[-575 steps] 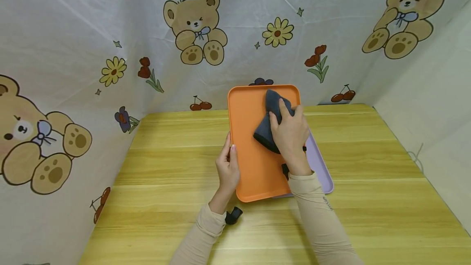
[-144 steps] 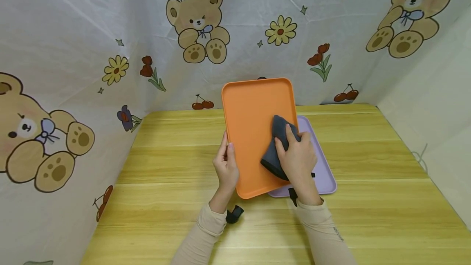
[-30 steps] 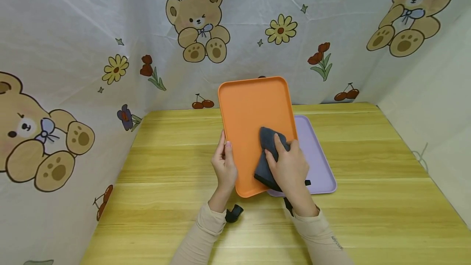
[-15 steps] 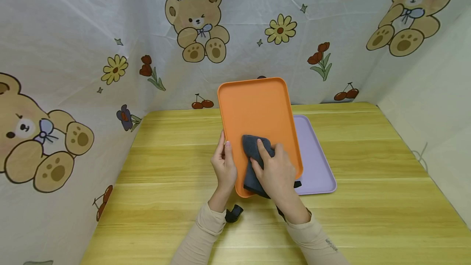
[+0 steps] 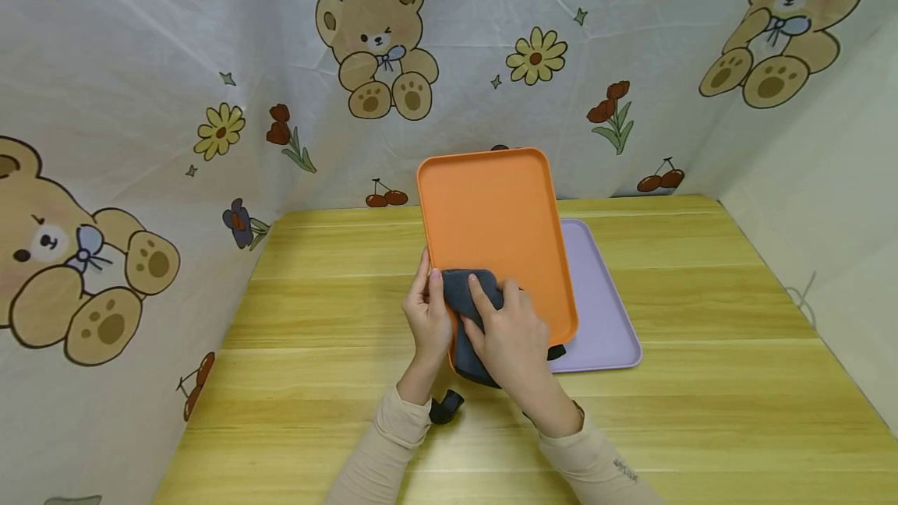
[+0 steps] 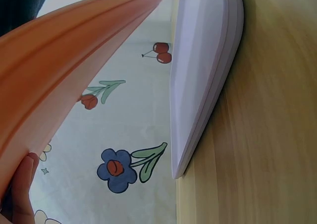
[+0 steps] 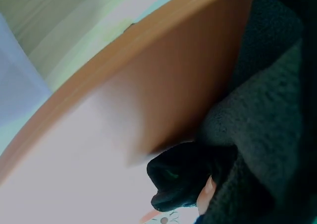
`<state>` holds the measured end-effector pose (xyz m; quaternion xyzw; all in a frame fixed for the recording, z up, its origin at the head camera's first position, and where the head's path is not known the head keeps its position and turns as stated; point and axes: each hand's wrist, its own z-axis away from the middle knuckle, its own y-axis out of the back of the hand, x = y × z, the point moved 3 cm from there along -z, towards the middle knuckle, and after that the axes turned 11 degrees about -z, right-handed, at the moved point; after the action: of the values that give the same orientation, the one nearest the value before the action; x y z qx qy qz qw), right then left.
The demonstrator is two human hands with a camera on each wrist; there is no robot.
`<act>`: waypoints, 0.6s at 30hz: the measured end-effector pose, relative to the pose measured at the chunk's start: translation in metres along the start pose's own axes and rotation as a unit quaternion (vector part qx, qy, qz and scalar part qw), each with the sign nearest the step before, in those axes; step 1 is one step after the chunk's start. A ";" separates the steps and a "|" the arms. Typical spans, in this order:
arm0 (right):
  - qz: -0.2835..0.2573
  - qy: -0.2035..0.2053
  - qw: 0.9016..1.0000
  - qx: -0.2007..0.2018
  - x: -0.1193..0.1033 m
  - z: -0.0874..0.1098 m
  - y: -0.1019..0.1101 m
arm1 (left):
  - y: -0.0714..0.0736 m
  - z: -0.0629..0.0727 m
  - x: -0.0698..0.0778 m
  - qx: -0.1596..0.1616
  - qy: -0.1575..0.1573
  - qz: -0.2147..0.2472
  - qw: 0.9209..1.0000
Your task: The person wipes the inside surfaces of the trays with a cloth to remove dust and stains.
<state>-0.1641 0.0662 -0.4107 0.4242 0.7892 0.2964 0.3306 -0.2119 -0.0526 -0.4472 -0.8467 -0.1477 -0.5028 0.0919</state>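
Note:
An orange rectangular tray point(image 5: 494, 213) is held up, tilted, above the table in the head view. My left hand point(image 5: 429, 322) grips its left edge, thumb in front and fingers behind; in the left wrist view a fingertip point(image 6: 22, 184) shows against the underside of the tray point(image 6: 64, 60). My right hand point(image 5: 510, 337) holds a folded dark grey cloth point(image 5: 466, 291) against the tray's lower left part, close to the left thumb. Up close in the right wrist view, the cloth point(image 7: 262, 115) bunches over the tray's inner face point(image 7: 89, 144). Most right fingers are hidden there.
Behind the orange tray, a lilac tray point(image 5: 603, 318) lies on the wooden table point(image 5: 316, 318). A cloth backdrop point(image 5: 463, 22) printed with bears and flowers hangs behind the table. A thin cord point(image 5: 801, 298) lies at the right side.
My right hand has slid the cloth leftward and slightly down across the orange tray, from its right side to the lower left edge. The left hand and tray stay nearly still over the last second.

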 end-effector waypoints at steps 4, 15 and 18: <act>0.002 0.011 1.000 0.001 0.001 0.000 0.001 | 0.000 0.000 0.000 0.001 -0.001 0.002 1.000; -0.008 0.011 1.000 -0.002 0.014 0.001 0.004 | 0.000 0.000 0.001 0.008 -0.004 -0.002 1.000; -0.016 -0.008 1.000 -0.004 0.019 0.002 0.006 | 0.001 0.000 0.001 0.008 -0.001 -0.003 1.000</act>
<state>-0.1682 0.0860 -0.4128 0.4129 0.7919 0.2906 0.3434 -0.2114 -0.0530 -0.4465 -0.8463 -0.1540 -0.5006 0.0972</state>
